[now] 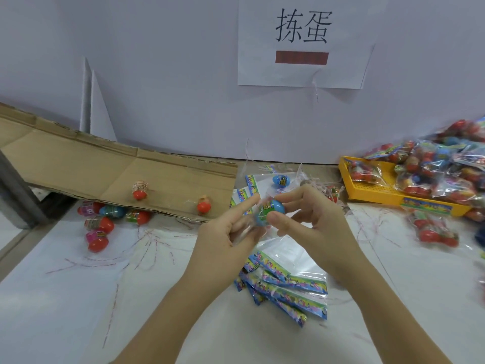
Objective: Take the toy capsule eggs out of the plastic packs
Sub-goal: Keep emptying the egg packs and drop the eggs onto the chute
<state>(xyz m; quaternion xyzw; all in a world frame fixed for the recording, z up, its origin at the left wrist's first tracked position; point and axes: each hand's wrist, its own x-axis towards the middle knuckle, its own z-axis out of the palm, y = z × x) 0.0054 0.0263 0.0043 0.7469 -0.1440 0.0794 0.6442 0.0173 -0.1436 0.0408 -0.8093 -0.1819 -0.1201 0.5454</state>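
Over a white table (65,298), a person's right hand (315,222) pinches a blue capsule egg (271,210) between thumb and fingers, while the left hand (228,229) grips the clear plastic pack (248,229) around it. Emptied packs (286,287) lie beneath the wrists. Freed eggs (98,227) gather by a cardboard sheet (78,164) at left; full packs (441,164) heap a yellow tray (372,191) at right.

Pale wall (157,74), paper sign (301,48), white table (65,298)
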